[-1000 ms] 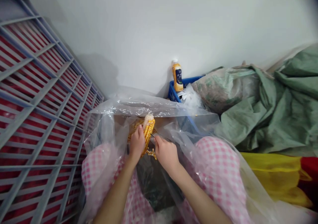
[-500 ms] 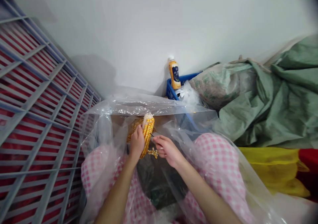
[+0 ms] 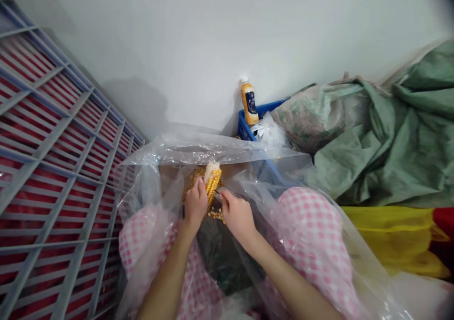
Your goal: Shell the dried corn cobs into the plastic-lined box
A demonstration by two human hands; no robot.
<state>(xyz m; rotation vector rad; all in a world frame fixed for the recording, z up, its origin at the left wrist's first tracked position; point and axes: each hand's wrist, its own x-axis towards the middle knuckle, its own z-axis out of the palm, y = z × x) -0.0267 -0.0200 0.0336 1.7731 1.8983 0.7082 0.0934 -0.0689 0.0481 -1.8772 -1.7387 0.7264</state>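
My left hand (image 3: 197, 205) is wrapped round an ear of corn (image 3: 213, 182), which stands tilted with its top away from me. Pale bare cob shows at the tip and along the left side; yellow kernels cover the rest. In my closed right hand (image 3: 238, 213) is a thin dark pointed tool (image 3: 219, 193), its tip against the right side of the ear. Most of the tool is hidden by my fingers. Loose kernels (image 3: 217, 214) lie below the ear, and more kernels show behind it. A clear plastic sheet (image 3: 184, 154) spreads around my hands and over my knees.
A plastic crate (image 3: 67, 164) with red behind its slats rises on the left. Against the white wall, a yellow bottle (image 3: 249, 103) stands at a blue basket (image 3: 244, 128). Green cloth (image 3: 400, 145) and yellow fabric (image 3: 390, 237) lie to the right.
My right hand has turned, its back now facing up, while staying beside the ear. The ear shows more bare cob toward me and seems slightly rotated in my left hand.
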